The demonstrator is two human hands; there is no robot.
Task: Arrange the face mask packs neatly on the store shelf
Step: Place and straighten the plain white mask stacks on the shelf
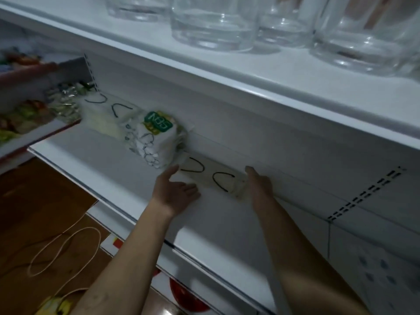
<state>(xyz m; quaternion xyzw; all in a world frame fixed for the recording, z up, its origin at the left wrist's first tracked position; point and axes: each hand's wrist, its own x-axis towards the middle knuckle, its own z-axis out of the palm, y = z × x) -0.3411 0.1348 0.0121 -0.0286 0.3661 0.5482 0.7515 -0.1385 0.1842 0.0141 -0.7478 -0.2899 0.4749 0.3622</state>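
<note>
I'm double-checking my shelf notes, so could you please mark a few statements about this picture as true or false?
1. The left hand and right hand flank one flat mask pack. True.
2. The green-labelled pack lies right of that pack. False: the green-labelled pack lies to its left.
3. Clear glass jars stand on the upper shelf. True.
4. The right hand holds a jar. False: it rests against the flat mask pack's right end.

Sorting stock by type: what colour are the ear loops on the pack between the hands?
Black ear loops, seen in the head view.
</note>
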